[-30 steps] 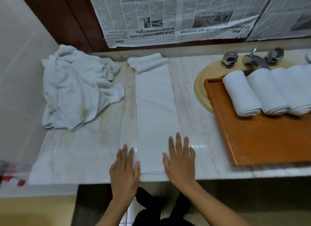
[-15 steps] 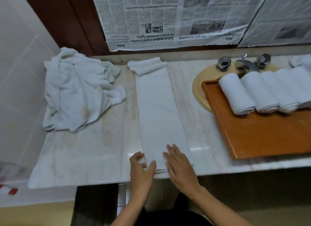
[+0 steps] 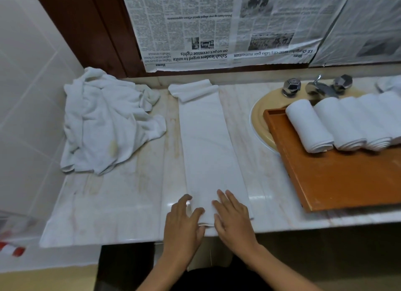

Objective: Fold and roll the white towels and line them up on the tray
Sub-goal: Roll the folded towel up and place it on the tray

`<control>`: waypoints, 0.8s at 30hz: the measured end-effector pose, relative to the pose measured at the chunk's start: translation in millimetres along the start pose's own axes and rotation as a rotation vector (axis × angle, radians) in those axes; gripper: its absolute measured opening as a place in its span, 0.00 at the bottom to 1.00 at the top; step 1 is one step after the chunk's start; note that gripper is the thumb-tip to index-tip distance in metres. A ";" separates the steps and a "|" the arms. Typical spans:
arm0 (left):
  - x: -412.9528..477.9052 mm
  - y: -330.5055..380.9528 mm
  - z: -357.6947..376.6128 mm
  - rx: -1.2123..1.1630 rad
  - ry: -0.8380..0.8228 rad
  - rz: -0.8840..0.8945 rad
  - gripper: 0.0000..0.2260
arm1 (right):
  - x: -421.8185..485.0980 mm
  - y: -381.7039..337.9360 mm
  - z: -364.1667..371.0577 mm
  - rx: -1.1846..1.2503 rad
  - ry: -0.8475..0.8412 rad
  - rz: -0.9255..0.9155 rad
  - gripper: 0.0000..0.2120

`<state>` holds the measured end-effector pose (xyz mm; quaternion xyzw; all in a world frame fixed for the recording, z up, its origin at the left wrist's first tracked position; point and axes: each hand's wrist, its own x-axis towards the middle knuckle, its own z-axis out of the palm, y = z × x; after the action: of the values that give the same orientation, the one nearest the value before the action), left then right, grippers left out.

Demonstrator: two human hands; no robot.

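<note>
White towel (image 3: 211,149), long flat folded strip

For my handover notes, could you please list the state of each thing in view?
Folded towel: flat long strip, far end bunched.
Towel pile: crumpled, unfolded.
Tray: partly filled.
Rolled towels: rolled, side by side.
Left hand: pinches strip's near corner.
Right hand: flat on strip's near end.

Dim, even light; faint glare on the countertop (image 3: 258,198) beside the right hand (image 3: 233,217); edges bend and blur.
</note>
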<state>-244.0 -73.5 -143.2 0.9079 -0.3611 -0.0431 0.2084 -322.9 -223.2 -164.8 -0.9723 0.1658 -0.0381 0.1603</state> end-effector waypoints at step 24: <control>-10.5 -52.2 -1.3 -0.003 0.143 0.114 0.12 | -11.6 41.1 -18.7 0.073 0.122 -0.315 0.08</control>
<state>-218.2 -32.0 -164.1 0.8864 -0.3961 0.0334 0.2372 -349.0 -261.6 -160.7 -0.9757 0.0192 -0.1275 0.1774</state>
